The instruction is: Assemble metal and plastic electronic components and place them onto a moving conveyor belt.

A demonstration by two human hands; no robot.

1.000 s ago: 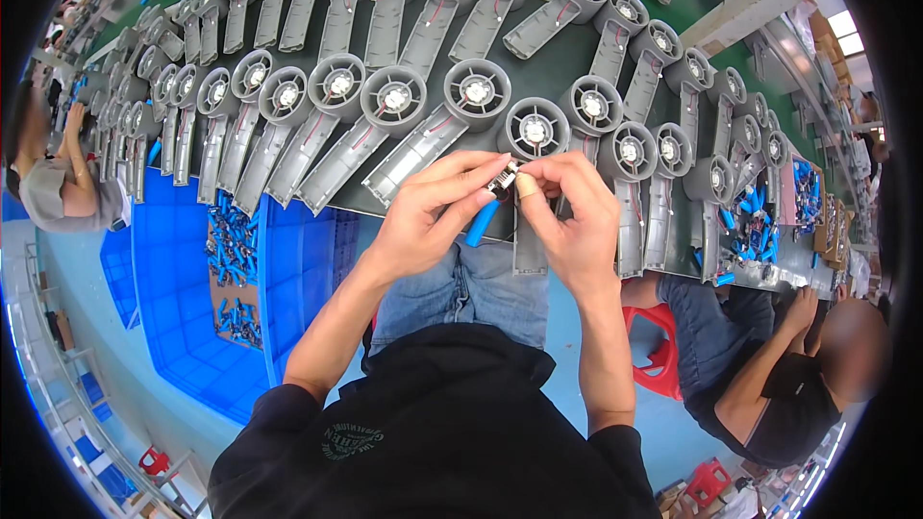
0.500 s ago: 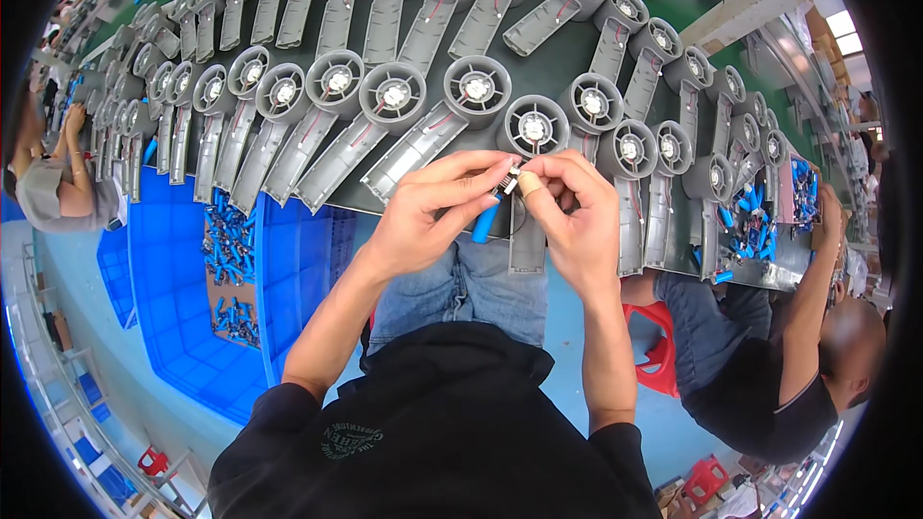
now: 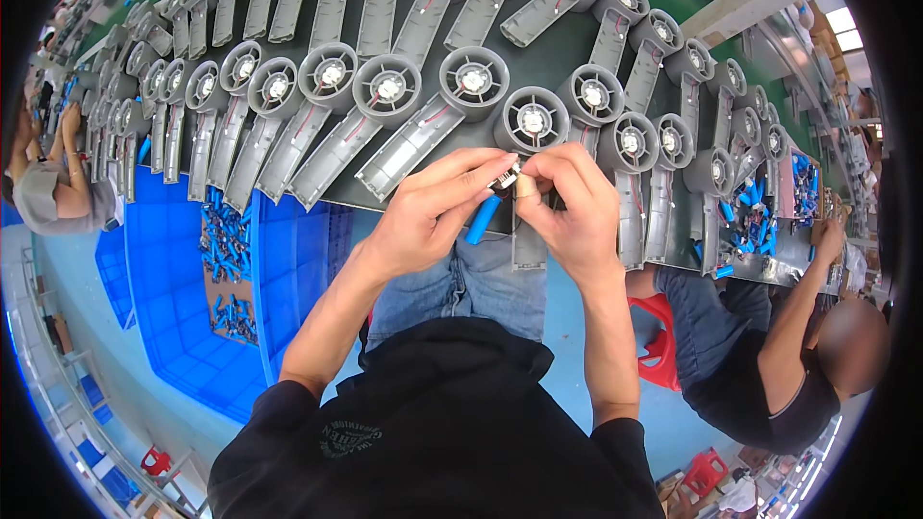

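My left hand (image 3: pixel 428 207) pinches a small circuit board (image 3: pixel 506 176) between thumb and fingers. A blue cylindrical battery (image 3: pixel 483 220) hangs just below those fingertips, apparently joined to the board. Close against it, my right hand (image 3: pixel 574 207) is closed in a pinch at the board's right end; what its fingertips grip, perhaps a thin wire or plug, is too small to make out. Just beyond my hands lies a grey fan housing (image 3: pixel 535 122) with a round ring and white hub, its handle half (image 3: pixel 528 248) reaching toward me, partly hidden by my right hand.
Rows of similar grey fan housings (image 3: pixel 388 88) cover the dark table. Blue bins (image 3: pixel 183 317) stand at left, one by a box of blue batteries (image 3: pixel 227 240). More batteries (image 3: pixel 755 221) lie at right, beside a seated co-worker (image 3: pixel 769 365). Another person (image 3: pixel 62 183) works far left.
The board has tilted slightly between my fingertips, and the battery below has swung a little left. Both hands stay close together. The co-worker's arm at right has shifted downward.
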